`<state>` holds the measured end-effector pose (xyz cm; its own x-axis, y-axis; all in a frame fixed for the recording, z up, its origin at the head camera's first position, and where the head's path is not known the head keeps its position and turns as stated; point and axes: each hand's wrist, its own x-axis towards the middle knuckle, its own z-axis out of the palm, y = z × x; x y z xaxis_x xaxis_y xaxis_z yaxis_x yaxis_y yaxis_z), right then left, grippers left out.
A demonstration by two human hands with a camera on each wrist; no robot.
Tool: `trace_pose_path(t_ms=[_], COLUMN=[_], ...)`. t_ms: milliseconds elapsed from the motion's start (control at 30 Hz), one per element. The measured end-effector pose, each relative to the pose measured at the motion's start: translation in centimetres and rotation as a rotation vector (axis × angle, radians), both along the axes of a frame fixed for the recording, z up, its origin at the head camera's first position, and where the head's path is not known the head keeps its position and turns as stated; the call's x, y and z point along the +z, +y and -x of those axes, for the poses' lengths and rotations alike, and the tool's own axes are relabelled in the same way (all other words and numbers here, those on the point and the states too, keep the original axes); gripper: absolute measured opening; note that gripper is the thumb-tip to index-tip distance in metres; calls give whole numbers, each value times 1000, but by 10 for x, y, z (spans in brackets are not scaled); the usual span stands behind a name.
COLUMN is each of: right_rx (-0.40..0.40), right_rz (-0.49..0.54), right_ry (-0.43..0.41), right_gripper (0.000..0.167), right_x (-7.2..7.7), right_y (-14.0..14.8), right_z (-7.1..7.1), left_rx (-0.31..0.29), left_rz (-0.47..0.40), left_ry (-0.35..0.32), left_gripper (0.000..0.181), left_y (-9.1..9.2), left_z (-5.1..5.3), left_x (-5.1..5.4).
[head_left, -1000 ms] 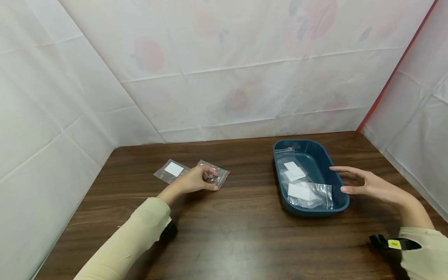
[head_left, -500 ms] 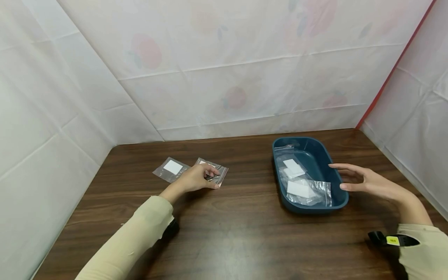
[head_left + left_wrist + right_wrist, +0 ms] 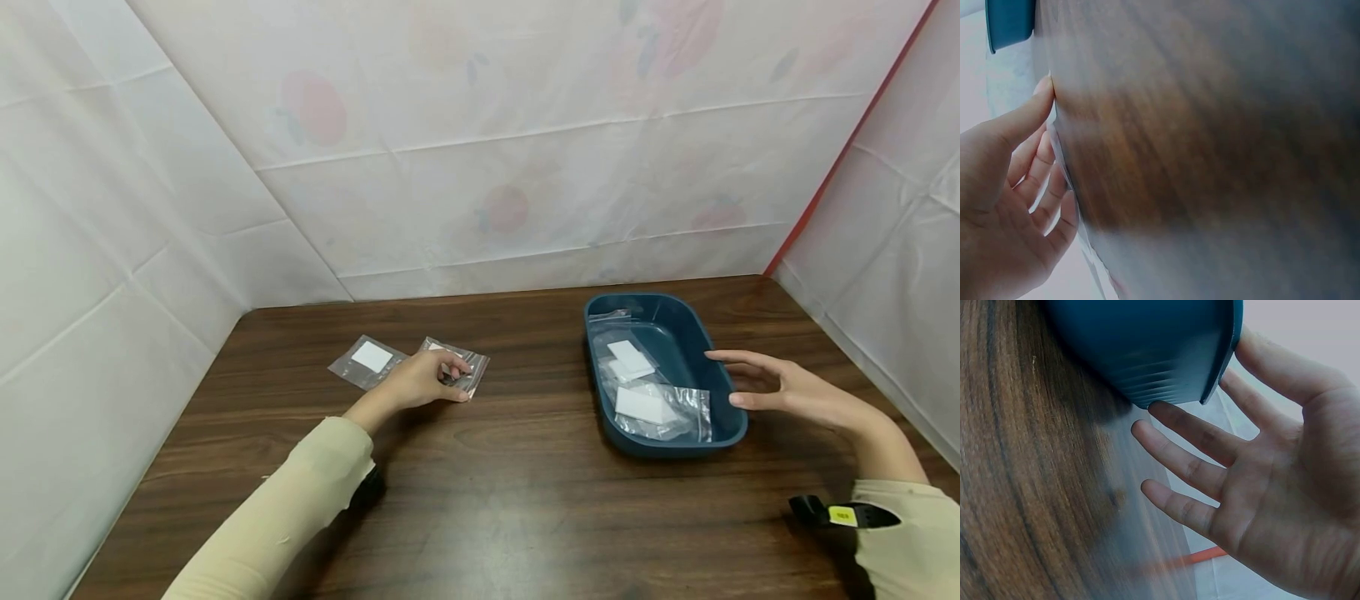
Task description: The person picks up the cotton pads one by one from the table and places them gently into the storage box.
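My left hand (image 3: 416,379) rests over a small clear zip bag (image 3: 477,372) on the wooden table. Its fingers are bent loosely onto the bag, and the thumb touches the bag's near edge, apart from the fingertips. Part of the bag is hidden under the hand. In the left wrist view the hand (image 3: 1016,181) sits at the bag's edge. Another zip bag (image 3: 345,367) with a white label lies just left of it. On the right, my right hand (image 3: 802,396) touches the side of a blue bin (image 3: 678,357) with spread fingers; the thumb meets the rim.
Several clear zip bags (image 3: 663,414) with white cards or labels lie inside the bin, along its left and near side. Wood-grain table (image 3: 517,492) stretches between the hands. White cloth walls (image 3: 465,183) stand behind the table and at both sides.
The hands, bags and bin hold nearly the same places. The left fingers have shifted slightly over the bag, and the head view has moved a little.
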<state>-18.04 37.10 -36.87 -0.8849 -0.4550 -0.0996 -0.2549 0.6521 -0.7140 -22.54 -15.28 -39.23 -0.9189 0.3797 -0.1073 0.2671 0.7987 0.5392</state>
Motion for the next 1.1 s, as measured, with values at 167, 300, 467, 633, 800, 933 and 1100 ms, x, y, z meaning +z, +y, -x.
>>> trace_pose_path(t_ms=[167, 300, 467, 633, 800, 933, 1100], right_rx=[-2, -4, -3, -2, -5, -4, -2], right_rz=[4, 10, 8, 13, 16, 7, 8], right_ry=[-1, -3, 0, -6, -12, -1, -1], right_gripper=[58, 58, 58, 58, 58, 58, 59], right_x=[0, 0, 0, 0, -1, 0, 0], right_y=[0, 0, -1, -1, -1, -1, -1], right_z=[0, 0, 0, 0, 0, 0, 0], left_rx=[-18, -39, -41, -25, -16, -4, 37], left_rz=[-48, -110, -133, -148, -153, -166, -161], left_ry=[-2, -8, -34, -40, -21, -1, 35], left_gripper=[38, 34, 32, 25, 17, 15, 14], left_y=[-2, -6, -8, -10, -10, -10, -8], left_z=[2, 3, 2, 3, 4, 4, 3], left_x=[-1, 0, 2, 1, 0, -1, 1])
